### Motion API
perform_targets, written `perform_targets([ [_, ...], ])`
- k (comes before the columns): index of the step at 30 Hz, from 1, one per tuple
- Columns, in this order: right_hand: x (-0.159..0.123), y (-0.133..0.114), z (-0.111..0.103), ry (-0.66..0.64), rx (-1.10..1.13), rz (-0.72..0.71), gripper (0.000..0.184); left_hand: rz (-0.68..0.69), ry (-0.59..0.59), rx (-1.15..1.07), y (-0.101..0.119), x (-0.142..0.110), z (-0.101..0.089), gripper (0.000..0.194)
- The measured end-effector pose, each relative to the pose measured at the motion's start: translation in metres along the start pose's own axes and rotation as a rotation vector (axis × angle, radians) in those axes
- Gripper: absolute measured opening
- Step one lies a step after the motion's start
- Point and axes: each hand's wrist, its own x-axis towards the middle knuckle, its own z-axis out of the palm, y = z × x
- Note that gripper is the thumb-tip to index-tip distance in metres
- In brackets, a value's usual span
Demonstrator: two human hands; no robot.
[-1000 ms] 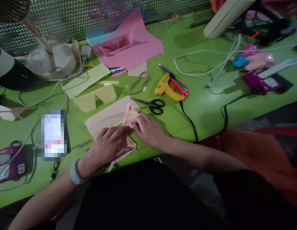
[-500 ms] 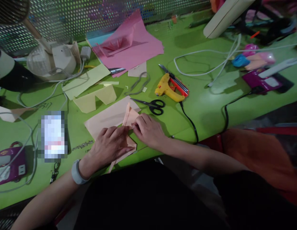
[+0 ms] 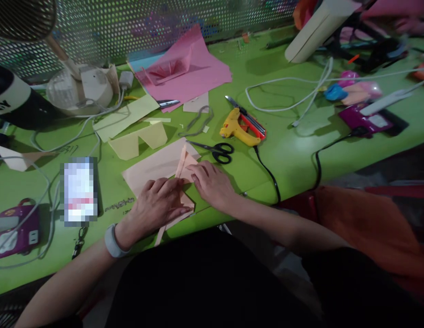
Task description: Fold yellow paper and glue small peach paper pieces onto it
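A folded piece of light orange paper (image 3: 185,202) lies near the table's front edge, with a narrow folded strip along its upper part. My left hand (image 3: 159,198) rests over its middle, fingers bent and thumb stretched out, holding it down; the paper under the palm is hidden. From the other side my right hand (image 3: 212,184) reaches onto the upper part, index finger extended along the paper and thumb a little apart. Beneath lies a larger pale pink sheet (image 3: 143,171). Black-handled scissors (image 3: 222,151) sit just beyond my right hand.
Behind the scissors are a yellow glue gun (image 3: 239,130) and a red cutter (image 3: 256,125). A cut yellow paper shape (image 3: 130,145), pink sheets (image 3: 205,73) and a fan (image 3: 78,86) stand or lie further back. A phone (image 3: 80,191) lies left. White cables (image 3: 280,109) cross the table.
My right hand's index finger has straightened from a pinch and moved up along the folded paper. My left hand stays on the paper. The view has shifted slightly.
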Motion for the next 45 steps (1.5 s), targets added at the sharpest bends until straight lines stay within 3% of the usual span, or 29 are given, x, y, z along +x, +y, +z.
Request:
perform_targets([
  [4,-0.003,0.008,0.0,0.017,0.087,0.009,0.03,0.006,0.012,0.012,-0.001,-0.001,0.002,0.063],
  [9,-0.004,0.013,-0.013,0.04,0.433,0.082,0.015,-0.009,0.019,0.007,0.001,-0.001,0.0,0.065],
  [16,0.013,0.01,-0.03,-0.234,0.292,0.159,0.017,-0.004,0.023,0.03,0.001,0.001,0.0,0.067],
  [26,0.009,0.012,-0.029,-0.199,0.222,0.068,0.014,-0.008,0.024,0.012,0.001,-0.001,0.001,0.065],
  [33,0.006,0.027,-0.033,-0.286,0.255,0.071,0.015,-0.005,0.027,-0.003,0.001,-0.002,0.002,0.063],
  [36,-0.004,0.028,-0.033,-0.167,0.239,-0.002,0.022,0.006,0.034,0.003,0.0,-0.002,0.001,0.062],
  [39,-0.014,0.021,-0.024,0.05,0.115,-0.245,0.053,0.01,0.043,0.002,0.0,-0.002,0.001,0.06],
  [42,-0.018,0.014,-0.014,0.013,0.024,-0.461,0.074,0.019,0.05,-0.007,-0.001,-0.002,0.002,0.059],
  [45,-0.017,0.013,-0.008,-0.018,-0.008,-0.489,0.078,0.022,0.065,-0.002,-0.001,-0.002,0.003,0.057],
])
